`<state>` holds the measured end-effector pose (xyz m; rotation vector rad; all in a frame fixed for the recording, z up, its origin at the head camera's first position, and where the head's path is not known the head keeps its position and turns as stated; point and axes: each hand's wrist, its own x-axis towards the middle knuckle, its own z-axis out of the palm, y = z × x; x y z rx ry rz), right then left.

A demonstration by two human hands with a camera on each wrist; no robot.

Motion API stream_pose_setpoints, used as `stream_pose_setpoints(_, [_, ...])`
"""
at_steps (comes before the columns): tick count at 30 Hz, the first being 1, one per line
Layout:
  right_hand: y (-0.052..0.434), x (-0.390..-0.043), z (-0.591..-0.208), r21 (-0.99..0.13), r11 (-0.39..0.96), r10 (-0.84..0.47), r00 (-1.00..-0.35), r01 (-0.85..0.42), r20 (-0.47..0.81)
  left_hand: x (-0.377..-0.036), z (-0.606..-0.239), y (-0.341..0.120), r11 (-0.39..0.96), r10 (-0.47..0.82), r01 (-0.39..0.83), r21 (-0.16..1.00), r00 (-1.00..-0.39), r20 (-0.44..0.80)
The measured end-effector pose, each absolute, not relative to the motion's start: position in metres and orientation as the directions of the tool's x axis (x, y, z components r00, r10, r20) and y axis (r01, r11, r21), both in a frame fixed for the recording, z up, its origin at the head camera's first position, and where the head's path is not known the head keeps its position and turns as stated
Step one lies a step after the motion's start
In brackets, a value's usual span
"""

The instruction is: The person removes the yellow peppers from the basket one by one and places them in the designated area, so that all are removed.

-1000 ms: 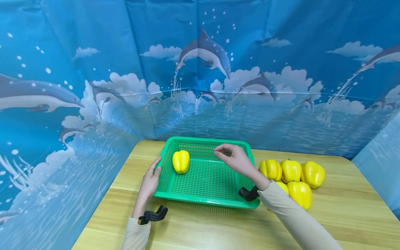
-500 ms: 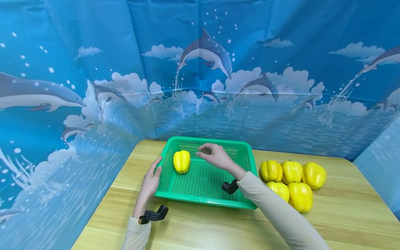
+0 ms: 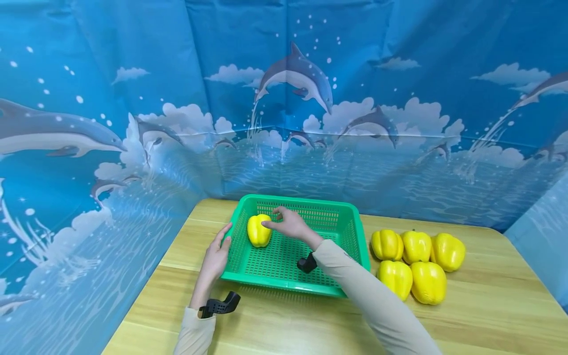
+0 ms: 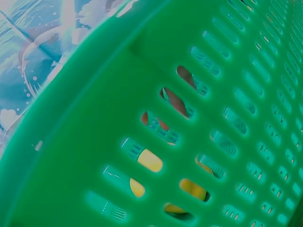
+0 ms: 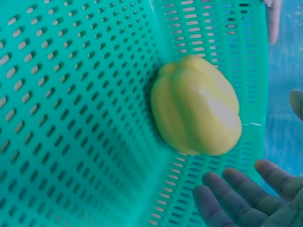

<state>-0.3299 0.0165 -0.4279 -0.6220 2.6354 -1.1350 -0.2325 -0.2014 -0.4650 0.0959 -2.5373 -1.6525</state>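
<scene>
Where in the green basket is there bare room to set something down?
The green basket floor is bare from the yellow pepper at its left end to its right wall, under the right hand. The left corner is crowded: pepper, with the left hand outside.

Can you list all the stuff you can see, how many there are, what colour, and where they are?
pepper in the basket: one, yellow, at the left end inside the basket
loose peppers: five, yellow, bunched on the table right of the basket
basket: one, green, slotted, middle of the table
table: one, light wood
backdrop: one, blue with dolphins and clouds, behind and at both sides
left hand: rests flat against the basket's left wall, fingers straight
right hand: inside the basket beside the pepper, fingers spread and not closed round it
</scene>
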Motion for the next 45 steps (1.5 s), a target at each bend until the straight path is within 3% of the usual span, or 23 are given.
stream_pose_setpoints(28, [-0.017,-0.347,-0.462,-0.701,0.687,-0.348,-0.933,-0.191,-0.087,-0.234,-0.464,-0.201,0.42,-0.12,0.005,0.908,-0.991,0.061])
stream_pose_setpoints(45, [-0.024,-0.34,-0.466,-0.698,0.701,-0.307,-0.944,-0.143,-0.116,-0.232,-0.463,-0.199,0.398,-0.124,-0.025,0.917,-0.992,0.027])
